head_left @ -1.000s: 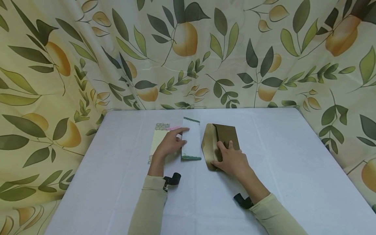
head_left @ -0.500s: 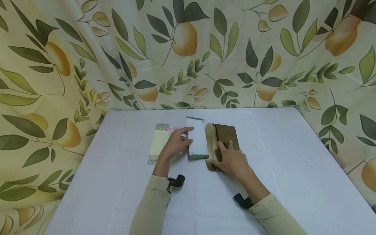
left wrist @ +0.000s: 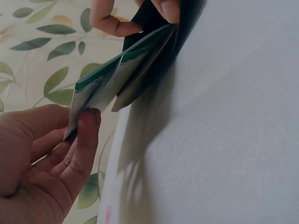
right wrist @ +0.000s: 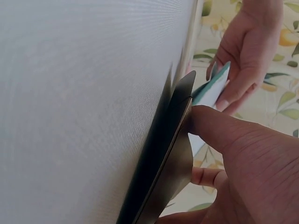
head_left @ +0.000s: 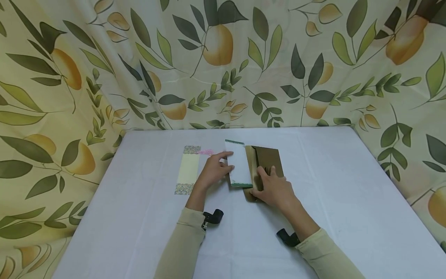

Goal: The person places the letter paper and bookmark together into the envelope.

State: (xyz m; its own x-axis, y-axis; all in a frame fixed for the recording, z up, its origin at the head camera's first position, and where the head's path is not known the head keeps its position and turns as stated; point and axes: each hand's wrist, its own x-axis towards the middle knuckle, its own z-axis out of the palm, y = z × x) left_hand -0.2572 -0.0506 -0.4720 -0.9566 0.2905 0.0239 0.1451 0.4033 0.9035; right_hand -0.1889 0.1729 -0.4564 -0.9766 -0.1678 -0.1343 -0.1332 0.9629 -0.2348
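Observation:
My left hand (head_left: 213, 171) pinches the left edge of a folded white card (head_left: 239, 164) with green borders, thumb on one side and fingers on the other. The card is tilted, and its right side overlaps the open flap of a gold-brown envelope (head_left: 273, 155). With my right hand (head_left: 277, 190) I grip the envelope at its mouth, holding the pocket edge apart from the flap. In the left wrist view the card's green edge (left wrist: 100, 74) points into the envelope's gap; how deep its far edge sits is hidden. The right wrist view shows the envelope (right wrist: 173, 172) raised off the cloth.
A cream bookmark-like strip (head_left: 187, 167) with patterned ends lies left of my left hand, a pink tassel (head_left: 205, 152) by its top. White cloth (head_left: 331, 193) covers the table, and a fruit-and-leaf curtain (head_left: 223, 97) hangs behind it.
My left hand has carried the folded card rightward from beside the cream strip until it overlaps the envelope's flap, tilting it slightly. My right hand keeps its place on the envelope.

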